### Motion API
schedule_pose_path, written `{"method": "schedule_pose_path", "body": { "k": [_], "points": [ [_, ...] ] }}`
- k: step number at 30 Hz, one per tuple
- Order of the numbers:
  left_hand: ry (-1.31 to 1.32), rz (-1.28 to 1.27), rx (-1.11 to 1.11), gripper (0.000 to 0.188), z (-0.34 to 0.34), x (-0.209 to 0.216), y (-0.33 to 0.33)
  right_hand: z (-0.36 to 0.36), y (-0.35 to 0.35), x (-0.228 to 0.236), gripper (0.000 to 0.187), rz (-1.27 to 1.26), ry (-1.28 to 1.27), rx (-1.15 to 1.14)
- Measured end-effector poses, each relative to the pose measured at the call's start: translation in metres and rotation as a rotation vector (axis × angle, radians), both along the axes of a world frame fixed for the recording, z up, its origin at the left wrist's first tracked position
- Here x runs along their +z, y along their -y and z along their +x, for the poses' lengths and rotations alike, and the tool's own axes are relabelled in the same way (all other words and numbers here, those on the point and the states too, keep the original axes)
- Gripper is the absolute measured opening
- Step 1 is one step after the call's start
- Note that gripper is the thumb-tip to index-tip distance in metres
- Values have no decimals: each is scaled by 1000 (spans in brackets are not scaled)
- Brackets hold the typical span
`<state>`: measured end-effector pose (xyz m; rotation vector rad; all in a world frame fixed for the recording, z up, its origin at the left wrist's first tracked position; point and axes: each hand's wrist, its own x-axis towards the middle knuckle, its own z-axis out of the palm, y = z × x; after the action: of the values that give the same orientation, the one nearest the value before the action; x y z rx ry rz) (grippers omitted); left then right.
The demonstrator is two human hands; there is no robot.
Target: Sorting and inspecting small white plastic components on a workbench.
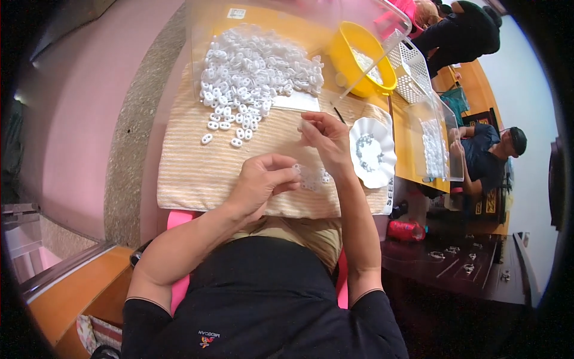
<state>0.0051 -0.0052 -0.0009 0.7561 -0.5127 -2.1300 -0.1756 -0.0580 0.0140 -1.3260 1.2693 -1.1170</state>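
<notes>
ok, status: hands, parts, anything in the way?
Left hand: pinching small white piece. Right hand: fingers together, grip unclear. White pieces heaped ahead. Possible obstacle: white scalloped dish, right of right hand.

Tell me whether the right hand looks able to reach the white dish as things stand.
Probably yes: the right hand is just left of the white dish, with nothing visible standing between them.

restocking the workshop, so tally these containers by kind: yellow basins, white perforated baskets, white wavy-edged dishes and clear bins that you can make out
yellow basin: 1
white perforated basket: 1
white wavy-edged dish: 1
clear bins: 2
total: 5
</notes>
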Motion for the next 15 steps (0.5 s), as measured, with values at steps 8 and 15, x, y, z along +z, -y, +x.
{"method": "schedule_pose_path", "body": {
  "k": [8, 15],
  "points": [
    [9, -2, 2, 12, -1, -2, 0, -13, -19, 0, 30, 96, 159, -47],
    [-9, -2, 8, 12, -1, -6, 1, -15, -27, 1, 30, 108, 157, -56]
  ]
}}
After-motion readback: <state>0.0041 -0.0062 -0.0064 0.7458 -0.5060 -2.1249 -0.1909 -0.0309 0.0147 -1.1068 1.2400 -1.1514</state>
